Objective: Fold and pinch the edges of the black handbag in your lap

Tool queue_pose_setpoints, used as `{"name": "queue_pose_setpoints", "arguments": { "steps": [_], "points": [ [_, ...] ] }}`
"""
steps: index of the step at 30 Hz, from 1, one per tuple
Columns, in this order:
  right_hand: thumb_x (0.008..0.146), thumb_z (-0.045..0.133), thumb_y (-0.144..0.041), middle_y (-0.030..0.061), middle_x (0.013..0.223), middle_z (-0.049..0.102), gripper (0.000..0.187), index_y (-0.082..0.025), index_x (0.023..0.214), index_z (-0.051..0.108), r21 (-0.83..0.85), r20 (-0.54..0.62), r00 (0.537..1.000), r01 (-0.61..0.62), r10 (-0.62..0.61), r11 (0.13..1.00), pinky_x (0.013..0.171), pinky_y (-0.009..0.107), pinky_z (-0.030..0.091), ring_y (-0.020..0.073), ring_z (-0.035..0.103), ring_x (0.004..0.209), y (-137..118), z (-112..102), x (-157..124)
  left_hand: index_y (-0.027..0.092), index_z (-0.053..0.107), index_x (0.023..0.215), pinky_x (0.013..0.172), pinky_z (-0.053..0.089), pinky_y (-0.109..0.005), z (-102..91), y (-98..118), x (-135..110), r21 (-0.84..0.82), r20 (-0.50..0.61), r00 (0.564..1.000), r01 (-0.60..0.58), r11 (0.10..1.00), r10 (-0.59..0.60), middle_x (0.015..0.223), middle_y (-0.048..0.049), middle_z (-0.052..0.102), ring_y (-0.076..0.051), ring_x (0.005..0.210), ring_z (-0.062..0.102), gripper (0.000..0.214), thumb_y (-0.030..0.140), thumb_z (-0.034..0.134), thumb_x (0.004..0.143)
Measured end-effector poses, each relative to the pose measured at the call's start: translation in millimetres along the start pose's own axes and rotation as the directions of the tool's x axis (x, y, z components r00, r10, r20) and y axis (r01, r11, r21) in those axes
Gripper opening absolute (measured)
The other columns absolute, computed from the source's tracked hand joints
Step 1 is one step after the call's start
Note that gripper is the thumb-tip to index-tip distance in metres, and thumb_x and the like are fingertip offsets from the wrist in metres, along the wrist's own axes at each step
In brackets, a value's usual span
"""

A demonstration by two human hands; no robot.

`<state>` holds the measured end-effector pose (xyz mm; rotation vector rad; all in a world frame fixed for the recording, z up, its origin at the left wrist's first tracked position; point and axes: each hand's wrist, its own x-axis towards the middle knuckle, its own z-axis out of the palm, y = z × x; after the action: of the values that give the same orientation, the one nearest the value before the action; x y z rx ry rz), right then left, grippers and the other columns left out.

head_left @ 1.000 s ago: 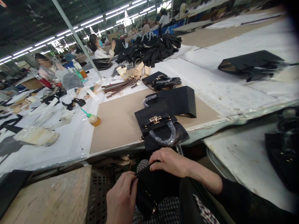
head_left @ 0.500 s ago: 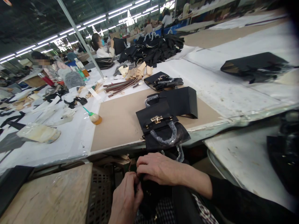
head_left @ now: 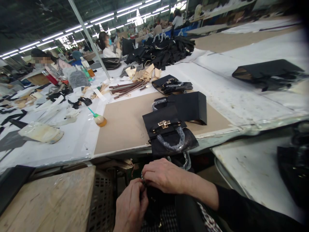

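Left hand (head_left: 131, 203) and right hand (head_left: 165, 174), below counter (head_left: 76, 146), pinching apparently one black piece (head_left: 157, 200), mostly hidden.

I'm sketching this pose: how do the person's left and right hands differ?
The left hand comes up from the bottom of view; the right hand reaches in from the right. The right hand sits higher in the picture than the left. A black sleeve shows behind the right hand, none behind the left. Both are bare, curled at the black piece.
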<state>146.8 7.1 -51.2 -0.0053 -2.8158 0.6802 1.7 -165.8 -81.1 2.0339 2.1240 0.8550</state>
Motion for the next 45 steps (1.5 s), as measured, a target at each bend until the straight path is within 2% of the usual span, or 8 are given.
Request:
{"name": "queue_pose_setpoints", "arguments": {
  "steps": [11, 20, 26, 30, 35, 38, 42, 45],
  "points": [
    [0.080, 0.065, -0.014, 0.0014, 0.090, 0.073, 0.007, -0.019, 0.086, 0.066, 0.149, 0.010, 0.994, -0.109, 0.109, 0.983, 0.072, 0.027, 0.047, 0.0186, 0.068, 0.082, -0.4, 2.5, 0.6, 0.023, 0.054, 0.092, 0.079, 0.054, -0.019, 1.5, 2.6, -2.0, -0.132, -0.011, 0.998, 0.063, 0.989, -0.065, 0.099, -0.0031, 0.069, -0.013, 0.084, 0.071, 0.012, 0.012, 0.050, 0.095],
    [0.074, 0.065, -0.009, 0.0019, 0.084, 0.071, 0.011, -0.017, 0.083, 0.065, 0.338, -0.141, 0.971, -0.137, 0.193, 0.931, 0.068, 0.023, 0.047, 0.0158, 0.065, 0.074, 1.3, 18.8, -4.3, 0.023, 0.056, 0.094, 0.079, 0.054, -0.019, 10.9, 5.7, 1.2, -0.154, -0.148, 0.986, 0.055, 0.987, -0.078, 0.097, -0.0029, 0.070, -0.014, 0.086, 0.072, 0.010, 0.014, 0.052, 0.096],
    [0.072, 0.064, -0.009, 0.0014, 0.081, 0.070, 0.011, -0.017, 0.080, 0.065, 0.457, -0.240, 0.930, -0.144, 0.277, 0.878, 0.067, 0.023, 0.046, 0.0154, 0.064, 0.071, 0.8, 26.4, -6.4, 0.024, 0.061, 0.087, 0.082, 0.054, -0.025, 19.3, 12.6, 0.3, -0.302, -0.168, 0.916, 0.303, 0.904, -0.364, 0.096, -0.0029, 0.074, -0.018, 0.088, 0.073, 0.006, 0.026, 0.061, 0.092],
    [0.071, 0.063, -0.007, -0.0003, 0.079, 0.068, 0.012, -0.018, 0.077, 0.063, 0.546, -0.247, 0.897, -0.184, 0.367, 0.817, 0.065, 0.022, 0.044, 0.0141, 0.062, 0.070, -0.5, 30.7, -8.4, 0.022, 0.060, 0.109, 0.084, 0.054, -0.027, 9.9, 12.2, 7.4, -0.548, -0.052, 0.790, 0.489, 0.678, -0.611, 0.094, -0.0027, 0.077, -0.020, 0.090, 0.073, 0.033, 0.037, 0.074, 0.084],
    [0.071, 0.068, -0.009, -0.0026, 0.077, 0.067, 0.014, -0.019, 0.078, 0.063, 0.561, -0.121, 0.905, -0.276, 0.407, 0.780, 0.065, 0.023, 0.042, 0.0140, 0.061, 0.070, -1.7, 24.2, -6.5, 0.019, 0.075, 0.099, 0.077, 0.053, -0.024, -13.7, 2.1, 17.8, -0.633, 0.329, 0.771, 0.608, 0.479, -0.545, 0.094, -0.0038, 0.079, -0.021, 0.090, 0.070, 0.031, 0.042, 0.079, 0.078],
    [0.070, 0.069, -0.010, -0.0039, 0.081, 0.068, 0.023, -0.021, 0.087, 0.058, 0.613, -0.050, 0.889, -0.332, 0.455, 0.717, 0.066, 0.023, 0.043, 0.0142, 0.062, 0.073, -3.9, 16.4, -3.7, 0.021, 0.079, 0.093, 0.071, 0.049, -0.022, -21.1, 0.1, 20.0, -0.578, 0.398, 0.767, 0.635, 0.512, -0.503, 0.085, -0.0008, 0.076, -0.018, 0.080, 0.067, 0.024, 0.041, 0.077, 0.080],
    [0.067, 0.069, -0.007, -0.0049, 0.079, 0.070, 0.030, -0.022, 0.085, 0.050, 0.694, 0.016, 0.861, -0.376, 0.509, 0.614, 0.063, 0.022, 0.044, 0.0140, 0.064, 0.070, -6.9, 10.4, 0.3, 0.021, 0.078, 0.082, 0.068, 0.042, -0.020, -18.0, 5.7, 18.8, -0.521, 0.279, 0.832, 0.551, 0.653, -0.479, 0.076, 0.0017, 0.069, -0.015, 0.073, 0.059, 0.020, 0.040, 0.071, 0.085],
    [0.065, 0.070, -0.004, -0.0048, 0.079, 0.072, 0.033, -0.022, 0.085, 0.051, 0.708, 0.081, 0.855, -0.411, 0.512, 0.575, 0.062, 0.021, 0.045, 0.0141, 0.066, 0.069, -5.1, 6.3, 2.5, 0.019, 0.074, 0.075, 0.062, 0.039, -0.020, -10.9, 10.4, 16.9, -0.535, 0.279, 0.778, 0.613, 0.582, -0.564, 0.069, 0.0025, 0.063, -0.014, 0.067, 0.053, 0.023, 0.041, 0.071, 0.083]
  ]
}}
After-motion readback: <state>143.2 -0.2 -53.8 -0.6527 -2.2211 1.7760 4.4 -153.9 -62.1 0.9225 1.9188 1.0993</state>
